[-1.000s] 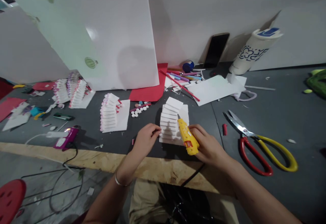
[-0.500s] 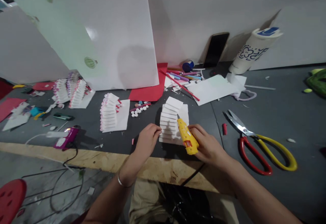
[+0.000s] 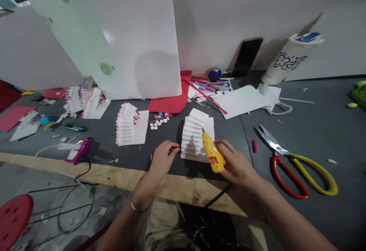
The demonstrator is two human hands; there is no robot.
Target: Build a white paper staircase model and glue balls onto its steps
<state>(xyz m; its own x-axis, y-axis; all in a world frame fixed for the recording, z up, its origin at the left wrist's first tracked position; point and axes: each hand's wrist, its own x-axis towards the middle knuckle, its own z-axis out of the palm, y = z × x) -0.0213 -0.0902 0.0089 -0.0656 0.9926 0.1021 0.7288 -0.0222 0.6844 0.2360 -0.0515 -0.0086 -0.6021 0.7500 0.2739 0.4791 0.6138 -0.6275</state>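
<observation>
My right hand (image 3: 237, 163) is wrapped round a yellow hot glue gun (image 3: 212, 152), its nozzle pointing up and left over a stepped row of white strips (image 3: 193, 133). The strips fan out on a white board (image 3: 211, 123) lying flat in front of me. At the board's left edge, my left hand (image 3: 162, 156) has thumb and fingers drawn together in a pinch; whatever is between the fingertips, if anything, is too small to make out. A similar fan of white strips with pink round ends (image 3: 126, 125) lies further left, on its own white board.
Large scissors (image 3: 278, 150) with red and yellow handles lie right. Small white discs (image 3: 156, 124), a red sheet (image 3: 171, 104), coloured pens (image 3: 210, 86), a phone (image 3: 247, 57) and a white tumbler (image 3: 283, 62) stand or lie behind. A purple power block (image 3: 78, 151) sits left.
My left fingertips have drawn slightly left from the strips' edge. The glue gun stays over the strips in my right hand. The whole view has shifted a little.
</observation>
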